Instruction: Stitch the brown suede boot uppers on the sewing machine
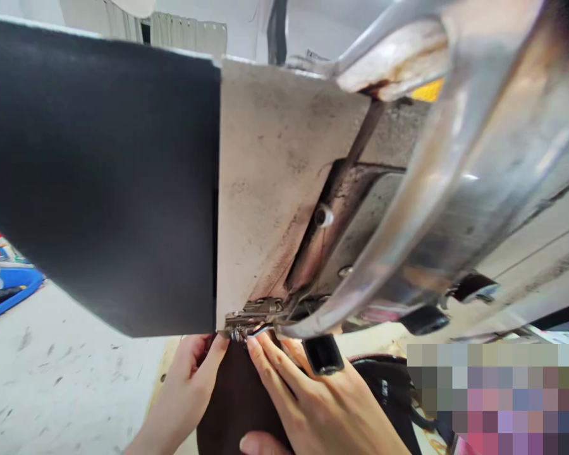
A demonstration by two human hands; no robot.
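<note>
A dark brown flat piece of material point(239, 398) lies under what looks like the working end of a sewing machine point(284, 151). My left hand point(184, 392) is at the piece's left edge, its thumb pointing up along it and its fingers curled, partly hidden. On the right, my right hand point(313, 392) lies over the piece with fingers stretched out flat, its fingertips right by the small metal parts point(256, 316) at the machine's lower end. Those parts hide the piece's far edge. A black block point(323, 355) sits just above the right hand's knuckles.
A large black panel point(104, 177) covers the upper left. A shiny curved bar point(422, 183) crosses the right side in front of the machine. At the left, a blue tray point(33, 278) holds mixed items on a scuffed white tabletop point(85, 379). A pixelated patch hides the lower right.
</note>
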